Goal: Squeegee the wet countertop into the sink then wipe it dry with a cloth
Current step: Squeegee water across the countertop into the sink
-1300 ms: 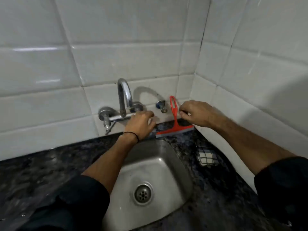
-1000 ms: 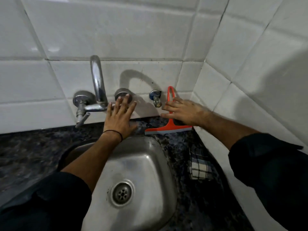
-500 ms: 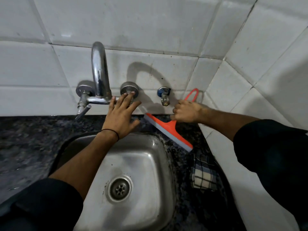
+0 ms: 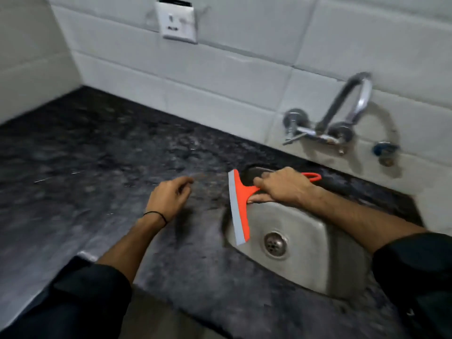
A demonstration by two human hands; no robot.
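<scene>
My right hand (image 4: pixel 283 188) grips the handle of a red squeegee (image 4: pixel 241 204) with a grey rubber blade. The blade hangs over the left rim of the steel sink (image 4: pixel 308 255), pointing left toward the dark speckled countertop (image 4: pixel 97 167). My left hand (image 4: pixel 168 196) hovers just above the countertop left of the sink, fingers loosely curled and holding nothing. No cloth is in view.
A chrome wall tap (image 4: pixel 342 113) and a small blue valve (image 4: pixel 384 152) sit on the white tiled wall above the sink. A white socket (image 4: pixel 177 23) is mounted higher up on the left. The counter runs left into a tiled corner.
The view has swung left. My right hand has carried the squeegee from the back corner to the sink's left rim. My left hand has left the tap and moved over the counter.
</scene>
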